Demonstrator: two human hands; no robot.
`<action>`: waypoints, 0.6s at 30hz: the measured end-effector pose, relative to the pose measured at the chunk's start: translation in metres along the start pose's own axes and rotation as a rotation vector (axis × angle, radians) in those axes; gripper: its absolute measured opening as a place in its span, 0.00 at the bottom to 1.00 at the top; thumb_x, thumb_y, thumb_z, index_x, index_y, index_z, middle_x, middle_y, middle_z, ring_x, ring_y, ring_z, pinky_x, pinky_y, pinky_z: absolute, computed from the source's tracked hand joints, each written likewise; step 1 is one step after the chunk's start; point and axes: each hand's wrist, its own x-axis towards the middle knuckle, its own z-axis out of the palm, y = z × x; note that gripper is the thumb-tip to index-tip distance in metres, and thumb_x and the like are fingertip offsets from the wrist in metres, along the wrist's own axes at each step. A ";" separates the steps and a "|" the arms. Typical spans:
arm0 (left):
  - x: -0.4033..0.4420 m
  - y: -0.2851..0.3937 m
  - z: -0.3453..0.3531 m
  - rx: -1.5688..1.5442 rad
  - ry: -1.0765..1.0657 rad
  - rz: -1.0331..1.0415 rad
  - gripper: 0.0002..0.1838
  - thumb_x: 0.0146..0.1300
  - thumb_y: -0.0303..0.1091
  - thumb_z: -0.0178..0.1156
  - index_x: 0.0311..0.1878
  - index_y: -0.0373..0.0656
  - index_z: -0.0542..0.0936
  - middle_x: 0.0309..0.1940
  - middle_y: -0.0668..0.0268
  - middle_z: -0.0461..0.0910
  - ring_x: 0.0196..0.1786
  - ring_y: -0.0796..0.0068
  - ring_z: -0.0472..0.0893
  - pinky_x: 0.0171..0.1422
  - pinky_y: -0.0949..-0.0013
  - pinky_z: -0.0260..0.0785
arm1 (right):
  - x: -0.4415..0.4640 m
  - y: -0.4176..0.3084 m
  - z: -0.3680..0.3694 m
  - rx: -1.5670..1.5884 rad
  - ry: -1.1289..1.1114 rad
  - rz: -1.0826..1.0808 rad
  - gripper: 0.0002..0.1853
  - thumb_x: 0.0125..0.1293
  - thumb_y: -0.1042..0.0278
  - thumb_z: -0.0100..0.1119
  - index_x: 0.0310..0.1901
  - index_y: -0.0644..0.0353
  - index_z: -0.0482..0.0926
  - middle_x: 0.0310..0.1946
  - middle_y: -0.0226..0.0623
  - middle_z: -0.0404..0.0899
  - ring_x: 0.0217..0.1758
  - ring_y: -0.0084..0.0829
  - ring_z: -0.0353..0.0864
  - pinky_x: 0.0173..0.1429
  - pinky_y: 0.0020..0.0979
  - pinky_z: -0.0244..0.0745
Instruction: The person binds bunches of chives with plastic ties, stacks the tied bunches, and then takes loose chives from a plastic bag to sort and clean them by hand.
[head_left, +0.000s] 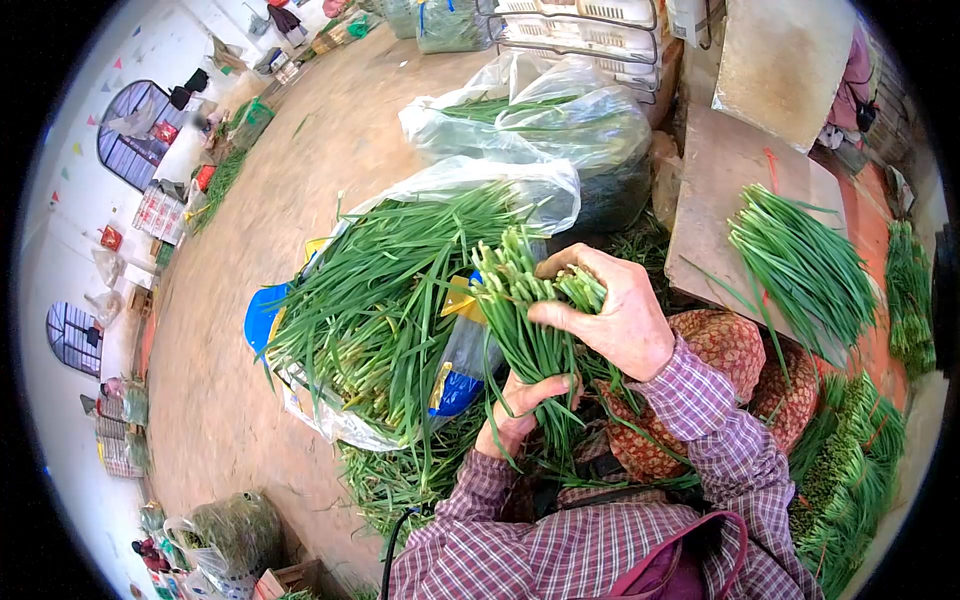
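A bunch of green stalks (pixel 520 290) with pale cut ends upward is held in front of my body. My left hand (pixel 525 405) is wrapped round its leafy lower part. Near the cut ends, my right hand (pixel 610 310) grips stalks between thumb and fingers. Just left of the hands, a large heap of loose green stalks (pixel 400 290) lies in an opened plastic bag (pixel 540 190). On the board (pixel 720 200) at the right rests another bunch (pixel 800 260), with a red tie by it.
Filled clear bags (pixel 600 130) stand beyond the heap, before stacked white crates (pixel 580 35). Tied bunches (pixel 850 480) lie at the lower right. Loose leaves (pixel 390 480) lie on the floor below the heap. A full sack (pixel 235 530) stands at lower left.
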 end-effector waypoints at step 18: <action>-0.006 0.005 0.000 -0.118 0.171 -0.038 0.18 0.53 0.41 0.66 0.41 0.37 0.79 0.27 0.61 0.80 0.26 0.69 0.79 0.32 0.67 0.73 | -0.005 0.039 -0.016 0.348 -0.013 0.421 0.11 0.63 0.61 0.66 0.39 0.60 0.84 0.23 0.21 0.77 0.21 0.12 0.71 0.26 0.19 0.67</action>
